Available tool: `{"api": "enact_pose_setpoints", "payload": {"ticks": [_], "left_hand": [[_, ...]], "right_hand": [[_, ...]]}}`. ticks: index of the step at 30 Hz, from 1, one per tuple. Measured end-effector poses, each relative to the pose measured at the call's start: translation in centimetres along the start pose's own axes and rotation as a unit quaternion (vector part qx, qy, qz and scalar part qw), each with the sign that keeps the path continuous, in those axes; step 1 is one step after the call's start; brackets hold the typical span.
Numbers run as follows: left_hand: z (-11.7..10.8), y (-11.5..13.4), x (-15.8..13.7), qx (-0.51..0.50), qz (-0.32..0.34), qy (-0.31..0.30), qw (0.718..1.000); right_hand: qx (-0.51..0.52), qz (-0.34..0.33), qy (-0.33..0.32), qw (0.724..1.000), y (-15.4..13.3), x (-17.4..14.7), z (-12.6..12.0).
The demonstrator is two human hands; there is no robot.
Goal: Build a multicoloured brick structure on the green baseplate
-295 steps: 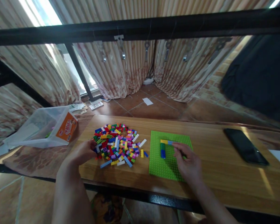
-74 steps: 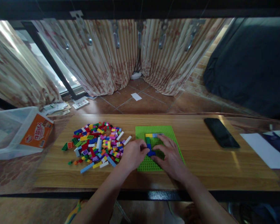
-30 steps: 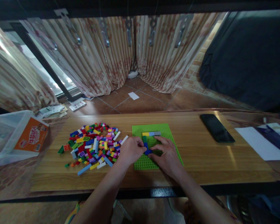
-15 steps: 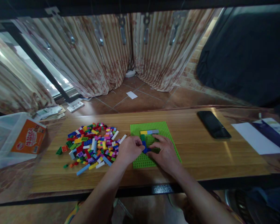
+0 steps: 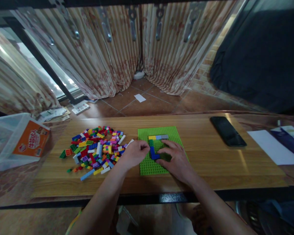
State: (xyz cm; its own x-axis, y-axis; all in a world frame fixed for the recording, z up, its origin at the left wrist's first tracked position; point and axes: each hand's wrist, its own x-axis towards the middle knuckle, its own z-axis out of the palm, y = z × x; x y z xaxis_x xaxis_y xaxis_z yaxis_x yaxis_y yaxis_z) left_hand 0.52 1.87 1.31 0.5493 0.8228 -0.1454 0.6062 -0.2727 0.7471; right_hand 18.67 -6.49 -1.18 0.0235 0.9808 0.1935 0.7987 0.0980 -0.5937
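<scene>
head view: on the table (image 5: 215, 173), between far and near edges, lies the green baseplate (image 5: 148, 168), bearing a joined line of bricks (image 5: 152, 152) inside its left and far edges. the left hand (image 5: 137, 152), fingers curled, crosses the plate's left edge; whether it holds anything, i cannot tell. the right hand (image 5: 175, 159) crosses the right edge, thumb and forefinger bent about the blue brick end; grip unclear.
</scene>
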Motion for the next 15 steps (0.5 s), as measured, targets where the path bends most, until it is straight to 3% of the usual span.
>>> {"api": "enact_pose_setpoints", "payload": {"ticks": [8, 15], "left_hand": [[-0.02, -0.22, 0.03, -0.004, -0.001, -0.001, 1.0], [0.41, 0.5, -0.32, 0.016, -0.042, 0.013, 0.999]], "right_hand": [[0.015, -0.01, 0.016, 1.0, 0.18, 0.0, 0.01], [0.028, 0.006, 0.032, 0.999, 0.01, -0.03, 0.42]]}}
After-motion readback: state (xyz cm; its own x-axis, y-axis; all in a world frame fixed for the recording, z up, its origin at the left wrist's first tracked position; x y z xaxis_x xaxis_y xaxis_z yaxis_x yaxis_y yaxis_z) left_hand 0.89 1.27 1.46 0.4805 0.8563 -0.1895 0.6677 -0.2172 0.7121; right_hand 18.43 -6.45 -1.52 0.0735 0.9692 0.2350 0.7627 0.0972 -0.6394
